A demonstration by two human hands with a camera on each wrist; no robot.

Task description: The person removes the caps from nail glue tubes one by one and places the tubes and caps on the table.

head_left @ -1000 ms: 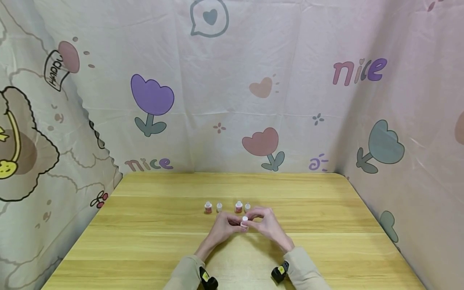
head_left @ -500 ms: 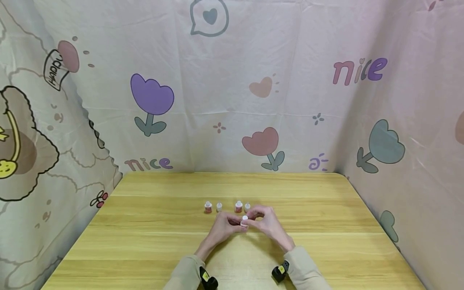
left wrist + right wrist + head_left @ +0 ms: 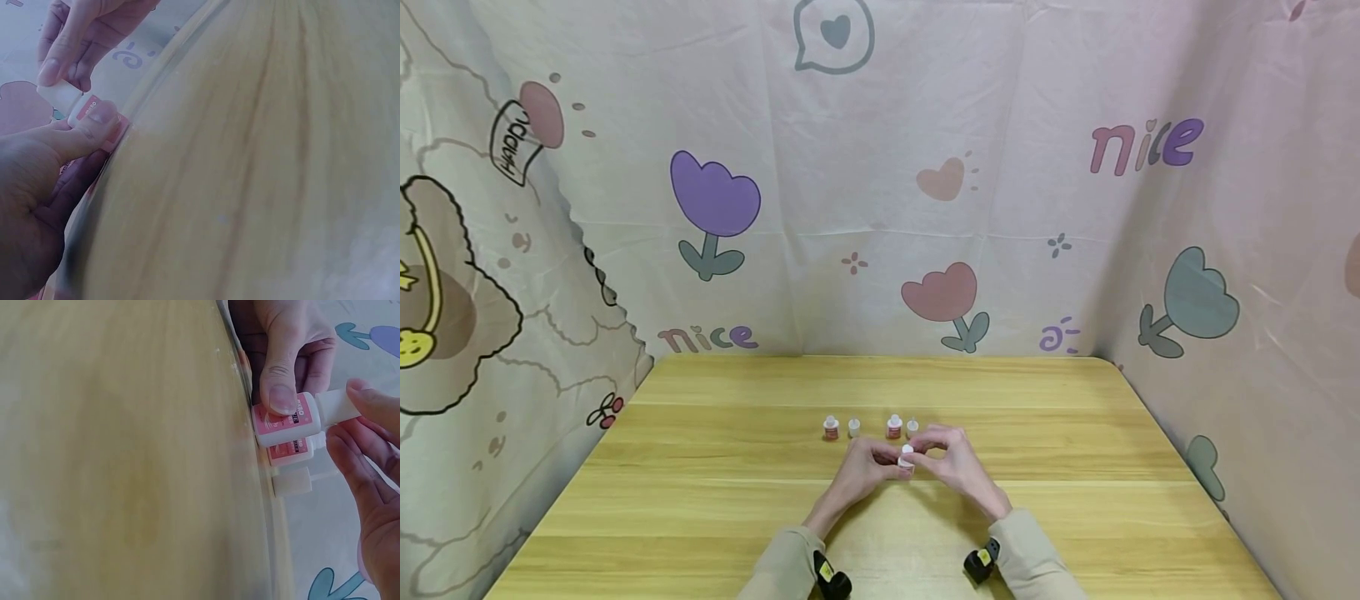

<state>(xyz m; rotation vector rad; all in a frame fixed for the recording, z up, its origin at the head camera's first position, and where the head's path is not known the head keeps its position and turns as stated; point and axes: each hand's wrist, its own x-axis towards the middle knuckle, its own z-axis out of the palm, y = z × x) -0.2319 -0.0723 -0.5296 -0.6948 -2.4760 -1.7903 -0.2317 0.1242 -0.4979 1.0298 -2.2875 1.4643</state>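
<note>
A small white glue bottle [image 3: 286,423] with a pink label stands upright at the middle of the table. My left hand [image 3: 861,472] grips its body, thumb over the label. On its top sits a white cap [image 3: 337,406], which my right hand [image 3: 953,463] pinches between thumb and fingers. Just behind the hands, another pink-labelled bottle [image 3: 894,428] stands on the table. Beside it is a loose white cap [image 3: 912,428] with a thin spike pointing up. Farther left stand a third bottle [image 3: 831,429] and a second loose cap [image 3: 854,428].
The wooden table [image 3: 715,467] reaches back to a printed cloth [image 3: 850,275] hanging behind it. Similar cloth hangs along both sides. A black wrist camera [image 3: 832,578] is strapped to the left sleeve, and another camera [image 3: 979,565] to the right one.
Almost nothing differs. Both hands stay on the bottle and its cap, with only a very slight shift of the right wrist to the right.
</note>
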